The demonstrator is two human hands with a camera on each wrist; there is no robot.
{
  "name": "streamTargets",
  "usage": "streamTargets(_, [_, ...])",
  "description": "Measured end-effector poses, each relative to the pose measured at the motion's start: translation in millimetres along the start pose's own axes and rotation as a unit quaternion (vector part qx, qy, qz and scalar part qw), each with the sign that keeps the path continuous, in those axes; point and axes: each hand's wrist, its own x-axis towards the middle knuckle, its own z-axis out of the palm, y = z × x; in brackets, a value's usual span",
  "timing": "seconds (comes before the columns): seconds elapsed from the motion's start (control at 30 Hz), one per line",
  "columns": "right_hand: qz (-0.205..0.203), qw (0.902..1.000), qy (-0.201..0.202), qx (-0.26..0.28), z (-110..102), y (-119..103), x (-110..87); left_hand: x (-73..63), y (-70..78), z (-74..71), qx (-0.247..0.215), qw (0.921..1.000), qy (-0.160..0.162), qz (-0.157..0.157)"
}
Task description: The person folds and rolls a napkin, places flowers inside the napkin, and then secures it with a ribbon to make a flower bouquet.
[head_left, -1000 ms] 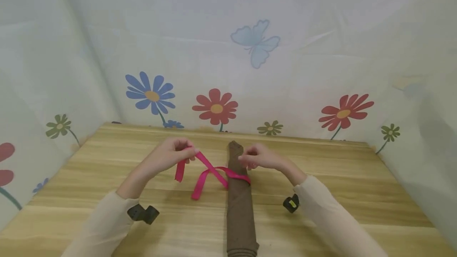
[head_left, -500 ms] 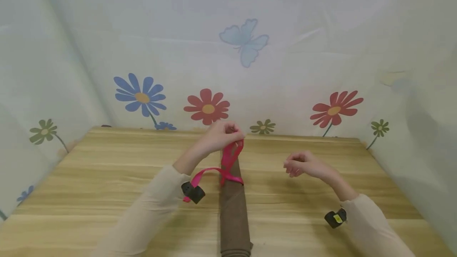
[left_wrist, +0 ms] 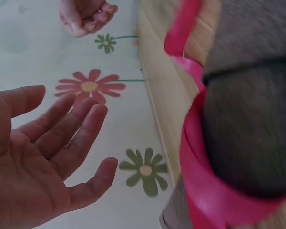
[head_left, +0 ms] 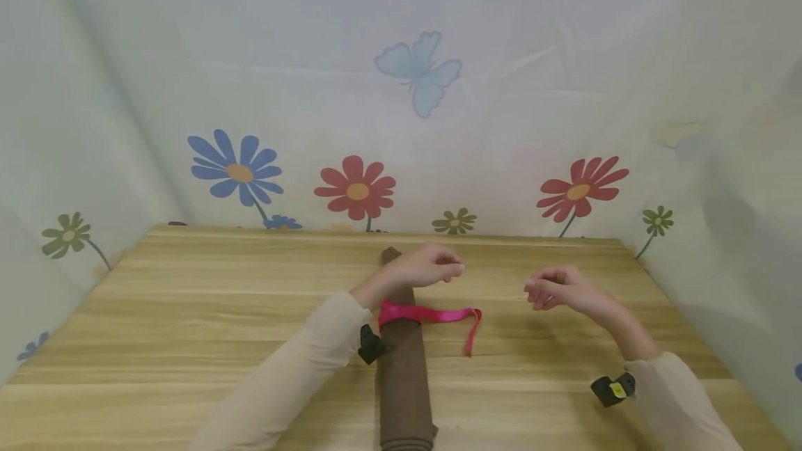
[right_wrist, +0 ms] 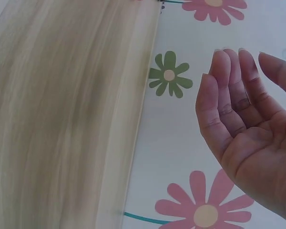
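Note:
A dark brown rolled cloth (head_left: 404,381) lies lengthwise on the table, pointing away from the person. Round its upper part runs a bright pink ribbon (head_left: 432,314), whose loose end trails to the right and bends down toward the tabletop. My left hand (head_left: 432,266) is above the far part of the roll, its forearm crossing over it. In the left wrist view that hand's fingers are loosely bent with nothing in them, and the pink ribbon (left_wrist: 200,167) shows wrapped close about the cloth. Off to the right, my right hand (head_left: 567,289) hovers with relaxed, slightly curled fingers, holding nothing.
The wooden table (head_left: 219,312) has light grain and ends at a back edge. Behind it and at both sides hangs a pale curtain (head_left: 282,54) printed with flowers and a butterfly. Each wrist carries a small black camera (head_left: 610,390).
The left hand has carried the ribbon end from left of the roll across to the right and let go of it. My right hand has moved right, away from the roll.

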Motion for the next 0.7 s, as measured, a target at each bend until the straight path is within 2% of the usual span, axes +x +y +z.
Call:
streamTargets(0.17, [0.015, 0.9996, -0.017, -0.019, 6.7, -1.9, 9.1, -21.9, -20.9, -14.0, 0.036, 0.9993, 0.012, 0.006])
streamTargets(0.33, [0.013, 0.997, -0.058, -0.049, 24.6, -0.3, 27.1, -46.2, -40.6, -24.9, 0.065, 0.9978, 0.01, -0.011])
streamTargets(0.43, [0.004, 0.9931, -0.075, -0.09, 37.1, 1.3, 37.4, -56.9, -52.8, -26.2, 0.086, 0.9959, 0.016, -0.023])
streamTargets(0.6, [-0.018, 0.9807, -0.091, -0.172, 55.1, -2.6, 48.6, -68.3, -73.9, -24.0, 0.115, 0.9928, 0.032, -0.012])
streamTargets(0.7, [-0.023, 0.9744, -0.08, -0.209, 63.7, -7.4, 51.6, -72.9, -83.5, -22.1, 0.125, 0.9914, 0.037, -0.009])
